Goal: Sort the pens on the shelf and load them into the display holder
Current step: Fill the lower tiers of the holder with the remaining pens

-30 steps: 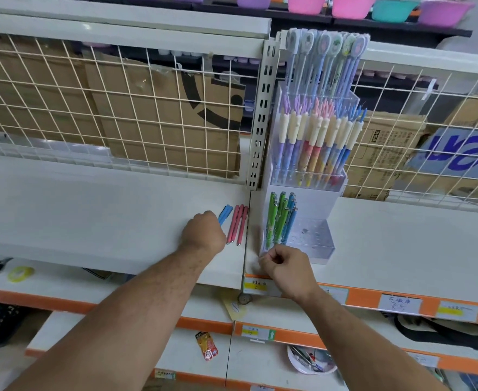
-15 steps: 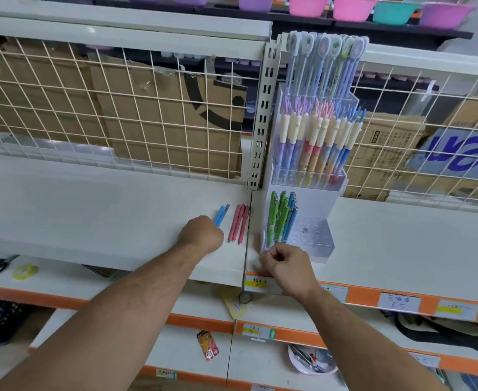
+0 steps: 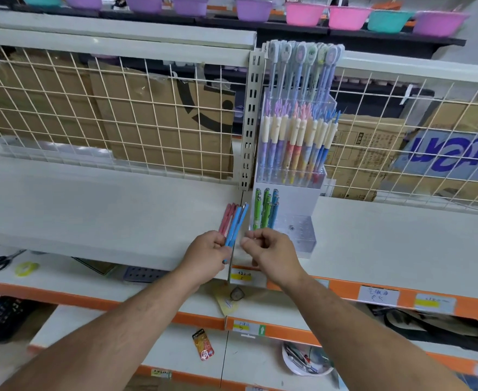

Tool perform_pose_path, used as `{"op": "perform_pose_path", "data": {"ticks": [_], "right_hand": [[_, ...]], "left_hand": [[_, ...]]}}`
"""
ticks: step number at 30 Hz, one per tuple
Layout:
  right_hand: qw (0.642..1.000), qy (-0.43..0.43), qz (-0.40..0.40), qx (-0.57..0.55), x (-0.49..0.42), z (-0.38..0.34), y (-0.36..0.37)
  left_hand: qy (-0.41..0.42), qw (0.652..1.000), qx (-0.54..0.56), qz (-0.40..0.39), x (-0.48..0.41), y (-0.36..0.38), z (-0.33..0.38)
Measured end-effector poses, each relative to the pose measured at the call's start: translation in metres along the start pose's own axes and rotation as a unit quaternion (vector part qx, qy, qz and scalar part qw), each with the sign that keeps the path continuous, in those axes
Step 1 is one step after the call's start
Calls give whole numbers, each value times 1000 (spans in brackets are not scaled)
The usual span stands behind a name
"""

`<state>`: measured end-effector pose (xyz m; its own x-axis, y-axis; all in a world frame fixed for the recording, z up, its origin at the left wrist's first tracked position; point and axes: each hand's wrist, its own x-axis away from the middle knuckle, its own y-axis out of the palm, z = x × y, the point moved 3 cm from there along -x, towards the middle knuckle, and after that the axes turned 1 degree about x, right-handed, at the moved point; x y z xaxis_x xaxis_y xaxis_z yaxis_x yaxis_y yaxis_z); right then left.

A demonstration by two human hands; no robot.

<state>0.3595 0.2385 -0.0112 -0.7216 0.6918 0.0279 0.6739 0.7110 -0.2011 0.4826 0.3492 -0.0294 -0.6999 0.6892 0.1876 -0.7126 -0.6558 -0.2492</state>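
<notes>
Just beside the holder [image 3: 285,210], left hand [image 3: 208,251] clasps blue pens [image 3: 235,225].

Well up and right of the right hand [image 3: 271,253], large blue mirrored letters on a box [image 3: 455,153] behind the wire grid cannot be made out, while handwritten price tags [image 3: 378,297] below the hands are too blurred to read.
</notes>
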Motion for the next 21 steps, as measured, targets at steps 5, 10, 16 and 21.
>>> {"op": "perform_pose_path", "data": {"ticks": [5,10,16,21], "right_hand": [[999,-43,19,25,4,-14,-9],[998,-40,33,43,7,-15,-30],[989,-40,116,82,0,-28,-80],[978,-59,176,100,-19,-42,-109]], "left_hand": [[34,999,-17,-38,9,21,3],[73,996,-17,-49,11,34,7],[74,995,-16,65,-1,30,7],[49,995,-32,83,-14,30,3]]}}
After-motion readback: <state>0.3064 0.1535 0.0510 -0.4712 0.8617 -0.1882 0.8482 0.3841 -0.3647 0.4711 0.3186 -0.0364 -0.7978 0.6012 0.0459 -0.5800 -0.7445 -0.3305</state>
